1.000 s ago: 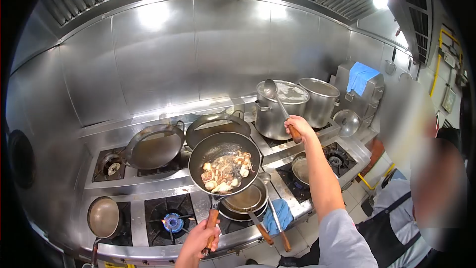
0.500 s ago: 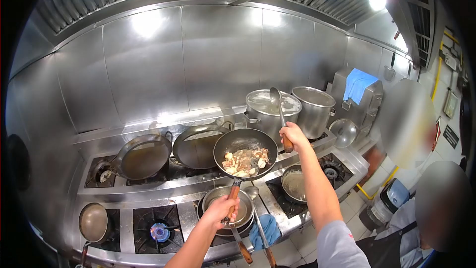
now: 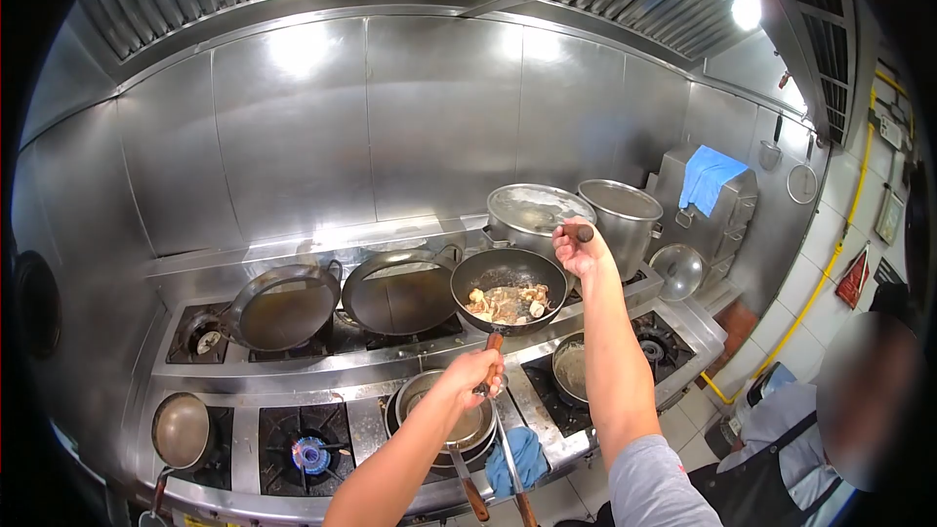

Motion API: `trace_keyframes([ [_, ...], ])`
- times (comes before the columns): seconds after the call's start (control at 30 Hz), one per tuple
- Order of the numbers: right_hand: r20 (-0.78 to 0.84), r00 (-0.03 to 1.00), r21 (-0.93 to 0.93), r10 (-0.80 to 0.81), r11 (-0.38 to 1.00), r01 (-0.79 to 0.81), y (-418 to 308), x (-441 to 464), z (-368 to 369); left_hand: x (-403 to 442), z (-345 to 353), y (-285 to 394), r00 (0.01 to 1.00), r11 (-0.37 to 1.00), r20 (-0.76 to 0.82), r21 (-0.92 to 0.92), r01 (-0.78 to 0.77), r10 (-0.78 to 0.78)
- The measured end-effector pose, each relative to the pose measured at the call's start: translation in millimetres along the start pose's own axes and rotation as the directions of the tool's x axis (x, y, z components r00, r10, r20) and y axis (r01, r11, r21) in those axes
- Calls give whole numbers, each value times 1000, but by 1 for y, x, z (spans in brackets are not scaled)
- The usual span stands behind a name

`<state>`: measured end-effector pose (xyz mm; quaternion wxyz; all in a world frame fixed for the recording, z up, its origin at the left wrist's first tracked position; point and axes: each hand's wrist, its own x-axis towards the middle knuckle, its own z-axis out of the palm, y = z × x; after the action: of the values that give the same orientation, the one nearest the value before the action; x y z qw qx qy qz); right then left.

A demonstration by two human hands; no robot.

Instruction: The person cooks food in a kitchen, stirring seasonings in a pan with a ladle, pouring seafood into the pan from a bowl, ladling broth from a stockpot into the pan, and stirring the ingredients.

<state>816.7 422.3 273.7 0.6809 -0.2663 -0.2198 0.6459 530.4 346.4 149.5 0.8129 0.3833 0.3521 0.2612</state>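
My left hand is closed around the wooden handle of a dark frying pan. The pan is held above the stove, in front of the tall pots, with browned pieces of food and a little liquid in it. A ladle is gripped in my right hand, its wooden handle end pointing back at me. Its bowl is hidden, so I cannot tell whether it is in the liquid. Just behind that hand is a large metal stockpot of cloudy liquid.
Two wide woks of dark liquid sit at the back left. Stacked pans and a blue cloth lie below my left hand. A burner burns with a blue flame at front left. A person in an apron is at right.
The frying pan has moved right, with my left hand following. My right hand has risen slightly and turned the ladle, so its bowl, seen before over the stockpot, no longer shows.
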Motion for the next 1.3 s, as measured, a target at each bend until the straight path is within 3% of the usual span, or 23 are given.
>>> trace_keyframes([
  [0.27,-38,998,-26,-49,999,48,-10,-18,26,16,13,7,999,998,10,55,35,-36],
  [0.67,79,997,65,-23,998,18,13,-122,19,20,26,18,998,998,12,18,58,-58],
  [0.73,162,985,-4,62,998,-62,25,-148,7,23,22,16,997,998,34,3,69,-69],
  [0.87,57,997,-251,-49,966,62,61,-191,-16,21,23,16,999,995,32,91,36,-39],
  [0.9,14,1000,-325,14,946,-9,66,-203,-15,20,23,17,999,995,27,96,34,-36],
  [1.0,7,1000,-543,-12,840,13,85,-237,-24,16,23,17,999,994,23,105,33,-36],
  [1.07,-61,998,-605,29,794,-60,92,-251,-28,15,22,16,999,994,22,107,36,-39],
  [1.13,-26,999,-642,24,766,-35,100,-255,-42,13,21,12,998,997,46,67,41,-44],
  [1.23,64,965,-909,-256,383,162,106,-234,-62,7,23,9,999,997,32,76,35,-38],
  [1.27,67,965,-910,-253,382,163,103,-222,-64,9,23,8,999,997,30,73,33,-35],
  [1.3,101,932,-941,-349,272,203,96,-206,-64,10,22,7,999,997,32,72,40,-43],
])
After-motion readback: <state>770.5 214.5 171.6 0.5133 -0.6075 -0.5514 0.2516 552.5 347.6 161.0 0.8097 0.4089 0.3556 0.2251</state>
